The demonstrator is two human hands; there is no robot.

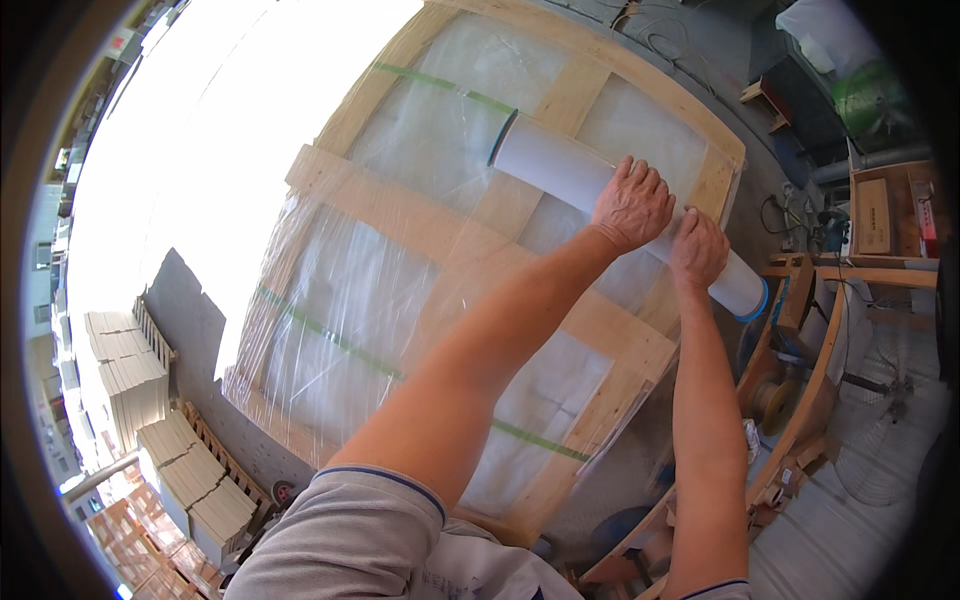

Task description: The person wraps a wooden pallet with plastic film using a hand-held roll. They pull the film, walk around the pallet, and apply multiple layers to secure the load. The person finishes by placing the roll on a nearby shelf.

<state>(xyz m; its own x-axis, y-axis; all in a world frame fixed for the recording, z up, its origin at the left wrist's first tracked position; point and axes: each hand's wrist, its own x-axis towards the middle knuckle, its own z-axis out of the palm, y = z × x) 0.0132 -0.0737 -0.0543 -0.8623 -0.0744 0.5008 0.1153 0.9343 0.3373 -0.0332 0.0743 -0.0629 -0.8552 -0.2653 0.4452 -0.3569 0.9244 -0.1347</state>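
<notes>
A long white roll of stretch film [555, 165] with blue-edged ends lies slantwise over the top of a wooden crate [385, 225]. My left hand [634, 205] is curled over the roll's middle. Closer to its right end, my right hand [699, 248] grips it with the fingers wrapped round. The crate has broad plywood slats over pale, cloudy sheeting, and clear film covers its left part in shiny creases. Two green straps [335, 340] run across it. Whether the roll rests on the slats or is held just above them, I cannot tell.
Stacks of flat cardboard [195, 470] on pallets stand at the lower left. At right are a curved wooden bench [800, 400], a wire fan [880, 430], an open box [885, 215] and cables on the floor. Strong sunlight washes out the upper left.
</notes>
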